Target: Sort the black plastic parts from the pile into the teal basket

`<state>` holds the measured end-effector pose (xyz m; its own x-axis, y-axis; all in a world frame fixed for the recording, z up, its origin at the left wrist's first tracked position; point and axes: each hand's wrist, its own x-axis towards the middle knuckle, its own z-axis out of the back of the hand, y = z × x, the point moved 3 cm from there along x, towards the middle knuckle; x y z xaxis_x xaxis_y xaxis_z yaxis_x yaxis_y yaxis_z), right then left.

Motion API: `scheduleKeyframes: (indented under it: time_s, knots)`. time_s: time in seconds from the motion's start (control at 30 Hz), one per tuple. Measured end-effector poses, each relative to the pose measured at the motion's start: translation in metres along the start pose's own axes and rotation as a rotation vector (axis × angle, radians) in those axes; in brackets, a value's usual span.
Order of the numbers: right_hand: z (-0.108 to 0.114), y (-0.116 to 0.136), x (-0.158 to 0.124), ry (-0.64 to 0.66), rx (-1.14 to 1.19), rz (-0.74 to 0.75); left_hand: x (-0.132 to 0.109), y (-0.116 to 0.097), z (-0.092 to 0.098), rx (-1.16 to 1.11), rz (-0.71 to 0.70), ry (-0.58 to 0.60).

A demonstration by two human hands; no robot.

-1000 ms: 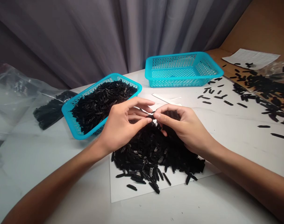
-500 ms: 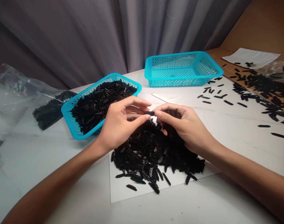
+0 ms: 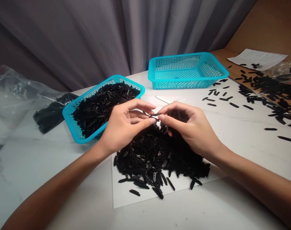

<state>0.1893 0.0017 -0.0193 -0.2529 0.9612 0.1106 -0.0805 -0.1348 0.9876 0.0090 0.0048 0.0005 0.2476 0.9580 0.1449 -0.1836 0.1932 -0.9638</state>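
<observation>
Between my two hands is a small, narrow black plastic piece (image 3: 155,115), pinched at its ends by fingertips and thumbs. My left hand (image 3: 123,126) closes on its left end, and my right hand (image 3: 190,124) on its right end. Several more dark pieces show just under the right fingers; whether that hand holds them too I cannot make out. Directly below lies a heap of similar black pieces (image 3: 147,156) on a white sheet (image 3: 121,199). The exact kind of the pieces is too small to tell.
A blue basket (image 3: 79,137) full of black pieces stands at left, beside a clear plastic bag (image 3: 23,92) with dark contents. Behind is another blue basket (image 3: 188,83). Loose black pieces (image 3: 267,88) and a paper sheet (image 3: 257,59) lie at right. A grey curtain (image 3: 88,38) hangs behind.
The black piece between my fingertips has tilted slightly, and my right fingers have shifted a little around it. The baskets and the heap look the same.
</observation>
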Motion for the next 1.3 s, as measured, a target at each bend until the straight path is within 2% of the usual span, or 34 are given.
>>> scheduleKeyframes:
  time_s: [0.13,0.27,0.4,0.63,0.73,0.87,0.97,1.07,1.3]
  knots:
    - [0.001,0.004,-0.001,-0.072,-0.218,0.154,0.003,0.005,0.002,-0.137,0.104,0.02]
    - [0.0,0.008,-0.004,-0.141,-0.43,0.377,0.003,0.008,0.003,-0.253,0.168,0.022]
    - [-0.002,0.008,-0.006,-0.171,-0.489,0.543,0.001,0.009,0.001,-0.295,0.194,0.019]
    - [-0.005,0.005,-0.01,-0.183,-0.635,0.713,0.001,0.012,0.001,-0.288,0.211,-0.02]
    - [-0.004,0.006,-0.007,-0.158,-0.585,0.62,0.003,0.011,0.003,-0.249,0.177,-0.041]
    - [-0.001,0.004,0.0,-0.087,-0.357,0.304,0.004,0.009,0.006,-0.211,0.113,-0.05]
    - [0.0,0.001,0.002,-0.031,-0.205,0.134,0.004,0.008,0.005,-0.19,0.088,-0.027]
    - [0.001,0.002,0.001,-0.038,-0.158,0.091,0.004,0.008,0.004,-0.165,0.074,-0.018]
    - [0.003,0.006,-0.001,-0.16,-0.21,0.145,0.003,0.008,0.003,-0.155,0.087,-0.035]
